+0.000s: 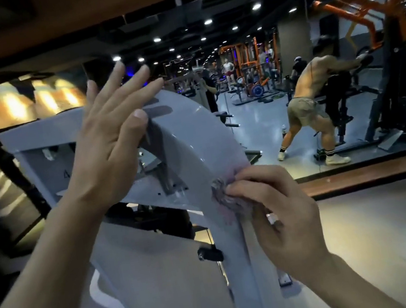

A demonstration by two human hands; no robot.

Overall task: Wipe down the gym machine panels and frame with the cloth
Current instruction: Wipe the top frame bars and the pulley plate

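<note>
**Cloth on the curved panel**

Your right hand (272, 206) pinched the cloth (223, 193) (pinkish, bunched) against the grey gym machine's curved panel (193, 134). Your left hand (108, 140) lay open-fingered on the panel's upper edge, thumb touching it.

Both bare forearms reach up and forward from the bottom of the view. The left forearm rises from the lower left corner, its wrist bent slightly back. The left hand (111, 139) is raised with the back of the hand toward the camera, its fingers (117, 82) straight, spread a little and pointing up to the right, the thumb lying out to the side. The right forearm comes in from the lower right. The right hand (276, 211) sits lower, back of the hand up, with its fingers (245, 187) curled and bunched in a pinch.
</note>
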